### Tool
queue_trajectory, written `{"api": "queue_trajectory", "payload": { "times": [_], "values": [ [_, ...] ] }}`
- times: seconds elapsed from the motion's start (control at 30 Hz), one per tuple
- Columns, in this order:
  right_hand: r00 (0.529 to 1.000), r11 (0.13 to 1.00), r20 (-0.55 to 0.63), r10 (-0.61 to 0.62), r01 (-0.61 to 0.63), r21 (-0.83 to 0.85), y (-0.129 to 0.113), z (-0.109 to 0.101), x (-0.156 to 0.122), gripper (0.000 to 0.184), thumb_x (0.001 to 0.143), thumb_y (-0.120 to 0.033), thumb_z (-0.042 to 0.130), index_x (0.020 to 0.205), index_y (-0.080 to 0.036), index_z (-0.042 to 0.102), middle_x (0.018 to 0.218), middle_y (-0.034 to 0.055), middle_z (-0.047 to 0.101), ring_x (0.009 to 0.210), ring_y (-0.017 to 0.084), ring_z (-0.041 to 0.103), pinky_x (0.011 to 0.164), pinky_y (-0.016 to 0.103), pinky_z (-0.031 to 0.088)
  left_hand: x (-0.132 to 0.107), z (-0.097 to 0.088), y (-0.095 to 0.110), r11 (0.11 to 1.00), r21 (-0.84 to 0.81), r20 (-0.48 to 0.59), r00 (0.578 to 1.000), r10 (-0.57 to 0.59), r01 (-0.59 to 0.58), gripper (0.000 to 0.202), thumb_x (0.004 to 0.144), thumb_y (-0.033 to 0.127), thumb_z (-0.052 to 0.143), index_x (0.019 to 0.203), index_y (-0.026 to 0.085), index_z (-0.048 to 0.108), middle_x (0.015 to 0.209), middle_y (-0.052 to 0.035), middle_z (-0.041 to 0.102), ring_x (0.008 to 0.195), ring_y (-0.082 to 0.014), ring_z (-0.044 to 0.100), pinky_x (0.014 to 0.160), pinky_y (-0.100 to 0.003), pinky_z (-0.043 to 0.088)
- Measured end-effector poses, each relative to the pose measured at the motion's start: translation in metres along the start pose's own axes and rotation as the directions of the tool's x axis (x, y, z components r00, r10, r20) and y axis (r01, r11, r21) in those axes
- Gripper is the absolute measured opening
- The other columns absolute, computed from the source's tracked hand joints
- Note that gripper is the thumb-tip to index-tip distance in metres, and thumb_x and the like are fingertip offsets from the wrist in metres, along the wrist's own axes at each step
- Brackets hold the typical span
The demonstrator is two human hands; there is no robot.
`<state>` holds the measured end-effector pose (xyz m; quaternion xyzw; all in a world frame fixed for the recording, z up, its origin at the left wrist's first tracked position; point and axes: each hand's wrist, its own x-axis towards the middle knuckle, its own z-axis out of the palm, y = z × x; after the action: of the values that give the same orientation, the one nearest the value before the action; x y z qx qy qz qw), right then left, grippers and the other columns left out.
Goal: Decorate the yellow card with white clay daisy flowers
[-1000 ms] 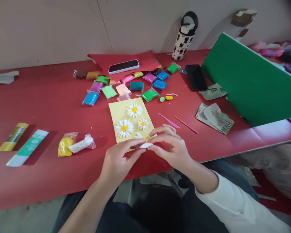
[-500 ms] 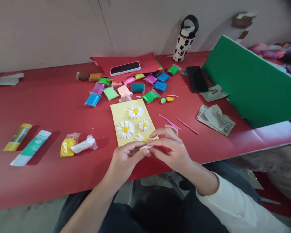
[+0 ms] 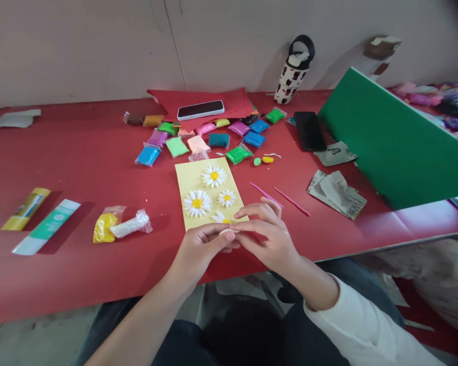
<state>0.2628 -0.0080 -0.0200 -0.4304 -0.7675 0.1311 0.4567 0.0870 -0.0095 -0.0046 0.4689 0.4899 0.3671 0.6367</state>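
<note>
Between my fingertips is a small piece of white clay [image 3: 229, 231], partly covered by the fingers. My left hand [image 3: 203, 246] pinches it between thumb and forefinger. From the other side my right hand [image 3: 269, 231] closes thumb and forefinger on its right end. Just beyond the hands lies a pale yellow card [image 3: 191, 174] bearing white daisies with yellow centres. The large daisy [image 3: 197, 203] sits at its left, and the lowest daisy [image 3: 221, 217] is half hidden by my fingers. Two pink modelling tools [image 3: 292, 201] lie to the right of the card.
Several colourful clay packets [image 3: 219, 140] spread behind the card, near a white-edged phone [image 3: 200, 110]. Opened yellow and white clay bags [image 3: 116, 226], a green-and-white tube [image 3: 46, 227] and a glue stick [image 3: 26, 209] lie left. A green board [image 3: 393, 147] and black phone [image 3: 309, 131] stand right.
The white clay has turned slightly between the fingertips and shows less. Both hands stay together in nearly the same place, while the whole view has tilted a little.
</note>
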Motion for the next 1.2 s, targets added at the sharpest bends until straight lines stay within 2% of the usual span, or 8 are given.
{"api": "queue_trajectory", "payload": {
  "times": [0.2,0.37,0.47,0.57,0.7,0.9,1.07,1.2],
  "values": [
    [0.999,1.000,0.027,0.023,-0.024,0.003,-0.001,0.001,-0.001,0.013,0.085,-0.021,0.064,0.092,-0.030,0.070,0.099,-0.0002,0.070,0.094,0.018,0.066,0.104,0.046,0.033,0.001,0.002,-0.002,0.999,0.031,-0.021,0.999,0.024,-0.023,0.018,0.080,0.039,0.070,0.084,0.023,0.077,0.077,-0.0033,0.077,0.071,-0.0184,0.074,0.071,-0.030,0.063],
    [1.000,1.000,0.000,0.026,-0.026,0.013,-0.001,0.002,0.000,0.012,0.085,-0.022,0.065,0.092,-0.031,0.070,0.098,-0.0002,0.070,0.093,0.018,0.066,0.103,0.046,0.034,0.001,0.002,-0.003,0.986,0.116,-0.049,0.990,0.129,-0.123,0.017,0.080,0.038,0.069,0.079,0.023,0.075,0.074,-0.0022,0.076,0.069,-0.0181,0.073,0.068,-0.028,0.063],
    [0.998,0.997,-0.021,0.062,-0.061,0.039,-0.001,0.001,0.001,0.011,0.086,-0.023,0.064,0.090,-0.031,0.070,0.097,0.0001,0.070,0.092,0.018,0.067,0.103,0.046,0.033,-0.001,-0.001,-0.004,0.963,0.208,-0.054,0.981,0.186,-0.171,0.023,0.078,0.035,0.072,0.099,0.025,0.073,0.090,-0.0024,0.077,0.077,-0.0182,0.074,0.072,-0.028,0.063],
    [0.993,0.988,-0.027,0.119,-0.116,0.099,0.000,0.000,0.001,0.009,0.086,-0.023,0.066,0.091,-0.029,0.070,0.096,0.0013,0.069,0.094,0.019,0.067,0.101,0.047,0.035,-0.004,-0.005,-0.004,0.889,0.386,-0.112,0.943,0.312,-0.248,0.034,0.077,0.033,0.074,0.110,0.026,0.069,0.101,-0.0032,0.076,0.083,-0.0184,0.074,0.074,-0.028,0.063],
    [0.991,0.980,-0.023,0.131,-0.126,0.153,0.000,-0.001,0.002,0.008,0.085,-0.022,0.067,0.090,-0.028,0.070,0.096,0.0018,0.069,0.094,0.019,0.067,0.099,0.047,0.037,-0.007,-0.008,-0.001,0.780,0.542,-0.129,0.886,0.445,-0.312,0.014,0.080,0.030,0.071,0.093,0.026,0.074,0.091,-0.0013,0.078,0.078,-0.0170,0.074,0.072,-0.026,0.062],
    [0.989,0.973,-0.007,0.146,-0.142,0.180,-0.002,0.000,0.001,0.010,0.083,-0.024,0.069,0.092,-0.027,0.070,0.097,0.0019,0.069,0.095,0.020,0.066,0.100,0.047,0.037,-0.009,-0.009,0.002,0.722,0.602,-0.122,0.854,0.506,-0.341,0.009,0.082,0.026,0.069,0.088,0.027,0.075,0.087,0.0014,0.078,0.076,-0.0149,0.074,0.069,-0.023,0.062],
    [0.990,0.976,-0.014,0.137,-0.132,0.174,-0.001,-0.001,0.002,0.006,0.086,-0.023,0.066,0.087,-0.027,0.070,0.095,0.0015,0.070,0.093,0.019,0.067,0.100,0.047,0.036,-0.009,-0.009,0.001,0.695,0.611,-0.124,0.821,0.558,-0.380,0.015,0.081,0.025,0.071,0.096,0.025,0.073,0.091,0.0009,0.077,0.075,-0.0132,0.073,0.070,-0.021,0.061],
    [0.989,0.976,-0.022,0.145,-0.140,0.167,-0.001,-0.002,0.002,0.007,0.085,-0.025,0.067,0.091,-0.027,0.071,0.096,0.0018,0.070,0.093,0.019,0.067,0.100,0.046,0.036,-0.009,-0.010,-0.001,0.656,0.637,-0.118,0.790,0.602,-0.405,0.005,0.082,0.023,0.070,0.085,0.025,0.073,0.083,0.0027,0.077,0.076,-0.0121,0.073,0.070,-0.019,0.060]
  ]
}}
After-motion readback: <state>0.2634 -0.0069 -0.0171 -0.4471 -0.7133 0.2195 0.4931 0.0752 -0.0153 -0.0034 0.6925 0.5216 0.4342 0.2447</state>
